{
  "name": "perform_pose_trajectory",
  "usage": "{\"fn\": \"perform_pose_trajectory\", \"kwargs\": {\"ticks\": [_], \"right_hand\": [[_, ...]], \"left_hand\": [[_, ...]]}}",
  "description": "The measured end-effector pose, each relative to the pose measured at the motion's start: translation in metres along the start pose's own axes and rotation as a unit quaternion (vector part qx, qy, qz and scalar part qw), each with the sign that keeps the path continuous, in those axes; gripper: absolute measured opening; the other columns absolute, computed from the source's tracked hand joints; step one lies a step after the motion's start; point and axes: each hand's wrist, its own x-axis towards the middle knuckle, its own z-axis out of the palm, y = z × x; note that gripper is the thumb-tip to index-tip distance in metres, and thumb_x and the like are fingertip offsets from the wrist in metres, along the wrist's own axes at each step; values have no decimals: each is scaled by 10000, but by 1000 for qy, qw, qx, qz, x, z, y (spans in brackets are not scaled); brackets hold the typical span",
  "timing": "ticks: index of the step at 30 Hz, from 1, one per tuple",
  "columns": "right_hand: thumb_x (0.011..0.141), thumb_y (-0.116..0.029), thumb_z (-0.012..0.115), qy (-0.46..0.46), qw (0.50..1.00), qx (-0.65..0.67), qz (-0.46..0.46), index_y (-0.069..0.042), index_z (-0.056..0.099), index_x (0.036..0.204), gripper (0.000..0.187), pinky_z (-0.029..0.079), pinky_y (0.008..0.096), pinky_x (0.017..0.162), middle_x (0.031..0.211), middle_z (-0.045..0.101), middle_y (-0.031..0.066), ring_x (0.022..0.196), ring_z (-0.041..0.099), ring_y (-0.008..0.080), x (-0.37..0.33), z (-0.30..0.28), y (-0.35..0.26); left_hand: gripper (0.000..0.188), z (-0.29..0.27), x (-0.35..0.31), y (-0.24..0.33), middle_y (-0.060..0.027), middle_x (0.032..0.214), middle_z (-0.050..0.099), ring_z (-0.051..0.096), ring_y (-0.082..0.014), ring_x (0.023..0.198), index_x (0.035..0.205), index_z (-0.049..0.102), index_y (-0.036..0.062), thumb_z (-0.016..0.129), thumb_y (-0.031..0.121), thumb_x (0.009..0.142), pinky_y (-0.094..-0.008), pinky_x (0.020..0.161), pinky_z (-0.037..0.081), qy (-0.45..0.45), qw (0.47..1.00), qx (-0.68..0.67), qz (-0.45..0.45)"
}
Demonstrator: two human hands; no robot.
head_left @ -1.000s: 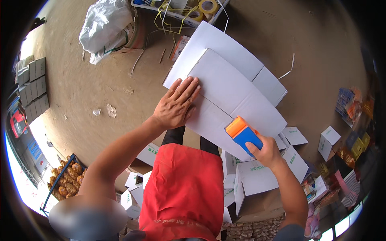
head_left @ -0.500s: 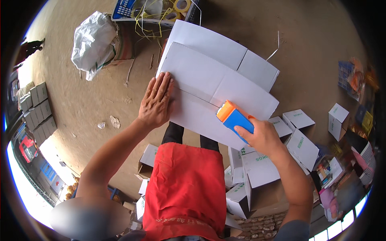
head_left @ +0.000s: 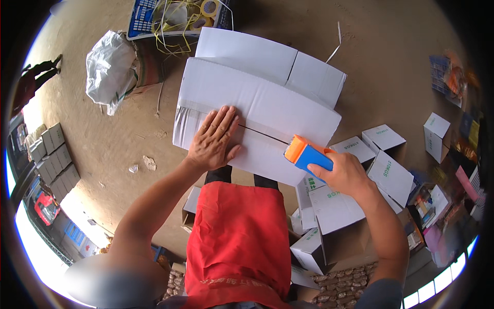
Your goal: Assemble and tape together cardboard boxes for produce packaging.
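A white cardboard box point(head_left: 278, 110) lies in front of me with its flaps folded inward and a dark seam between them. My left hand point(head_left: 215, 136) rests flat on the flaps over the seam, fingers stretched and close to each other. Beside its fingertips, a shiny strip of clear tape point(head_left: 193, 109) runs to the box's left edge. My right hand point(head_left: 343, 172) grips a blue and orange tape dispenser point(head_left: 311, 158), its orange head at the right part of the seam. Another white box point(head_left: 247, 49) shows just behind this one.
A blue crate point(head_left: 141, 23) with tape rolls point(head_left: 200, 23) and yellow straps stands at the far side, near a sack with white plastic point(head_left: 109, 69). Several white boxes point(head_left: 339, 206) crowd the right. Stacked cartons point(head_left: 57, 162) stand at the left; a person point(head_left: 33, 85) is beyond.
My left hand has slid rightward from the box's left edge onto the seam, uncovering the tape there. The box has turned slightly and shifted left in view. The dispenser stays near the seam.
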Motion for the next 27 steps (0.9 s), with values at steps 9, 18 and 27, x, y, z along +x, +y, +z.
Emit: {"fn": "perform_pose_trajectory", "kwargs": {"ticks": [9, 18, 27], "right_hand": [[942, -623, 630, 12, 999, -12, -28, 7, 737, 951, 639, 565, 449, 708, 774, 705, 208, 727, 700, 405, -36, -10, 154], [938, -683, 551, 68, 993, 3, -100, -10, 729, 917, 697, 546, 473, 758, 789, 704, 228, 789, 684, 434, 8, 31, 211], [950, -636, 594, -88, 994, 5, 62, 17, 719, 758, 692, 564, 426, 707, 676, 703, 189, 656, 714, 308, 17, -14, 124]], "left_hand": [[801, 7, -1, 0, -216, 1668, 303, 247, -352, 1572, 1558, 381, -27, 609, 424, 936, -497, 1291, 165, 4, 1000, 28, 5], [824, 11, 0, 2, -261, 1664, 279, 243, -416, 1562, 1573, 325, -47, 636, 316, 901, -536, 1278, 179, 31, 998, 40, 26], [789, 12, -1, 3, -294, 1652, 278, 248, -467, 1547, 1576, 302, -57, 568, 323, 938, -580, 1262, 174, 28, 999, 26, 22]]}}
